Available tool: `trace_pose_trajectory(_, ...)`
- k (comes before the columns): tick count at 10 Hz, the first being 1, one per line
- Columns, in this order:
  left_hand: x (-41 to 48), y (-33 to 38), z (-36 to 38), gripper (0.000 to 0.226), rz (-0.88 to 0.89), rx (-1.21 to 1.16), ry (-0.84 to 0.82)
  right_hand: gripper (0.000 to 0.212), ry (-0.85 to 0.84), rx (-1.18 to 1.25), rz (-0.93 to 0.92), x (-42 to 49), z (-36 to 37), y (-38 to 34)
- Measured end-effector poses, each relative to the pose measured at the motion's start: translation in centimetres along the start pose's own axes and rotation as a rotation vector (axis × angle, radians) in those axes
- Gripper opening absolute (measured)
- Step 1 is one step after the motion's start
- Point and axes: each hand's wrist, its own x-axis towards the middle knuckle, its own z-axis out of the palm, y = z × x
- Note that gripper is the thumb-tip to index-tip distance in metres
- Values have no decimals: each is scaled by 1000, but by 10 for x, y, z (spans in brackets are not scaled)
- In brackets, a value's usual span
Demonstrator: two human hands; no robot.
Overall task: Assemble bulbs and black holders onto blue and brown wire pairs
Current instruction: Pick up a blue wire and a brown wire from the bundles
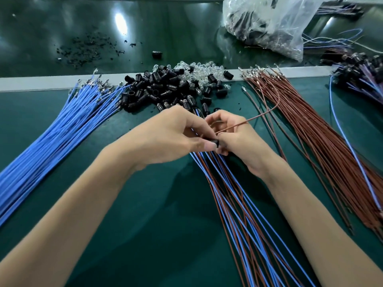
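Note:
My left hand (172, 133) pinches a small black holder (213, 141) at the centre of the table. My right hand (234, 139) meets it there and grips a single brown wire (259, 116) that arcs up and right from the fingers. Beneath both hands a fan of paired blue and brown wires (244, 214) runs toward the bottom edge. Loose black holders (157, 85) and clear bulbs (199, 69) lie heaped just beyond my hands. A blue wire bundle (62, 129) lies at left and a brown wire bundle (315, 129) at right.
A clear plastic bag (275, 23) of parts sits at the back right. Finished assemblies (360, 73) are piled at the far right. A grey strip (41, 82) crosses the green table, with black scraps (87, 50) scattered behind it. One blue wire (348, 146) lies over the brown bundle.

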Motion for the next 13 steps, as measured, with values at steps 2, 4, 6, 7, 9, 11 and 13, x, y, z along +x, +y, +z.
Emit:
trace_pose_trajectory(2, 2, -12, -15, 8, -50, -53, 29, 15, -57, 270, -190, 1, -2, 7)
trace_pose_trajectory(4, 2, -31, -38, 7, -127, -45, 102, 14, 223, 268, -359, 3, 2, 8)
trace_pose_trajectory(6, 4, -35, -36, 6, -140, -41, 103, 11, 241, 210, -426, 1, 6, 7)
trace_pose_trajectory(7, 6, -34, -31, 6, -123, -55, 78, 13, 237, 162, -412, 1, 8, 7)
trace_pose_trajectory(9, 6, -35, -34, 6, -124, -61, 112, 11, 312, 190, -432, 2, 1, 6)
trace_pose_trajectory(11, 5, -35, -36, 4, -120, -49, 133, 11, 281, 146, -416, 1, 1, 7)
trace_pose_trajectory(13, 7, -36, -34, 4, -121, -43, 124, 12, 273, 152, -426, 0, 2, 6)
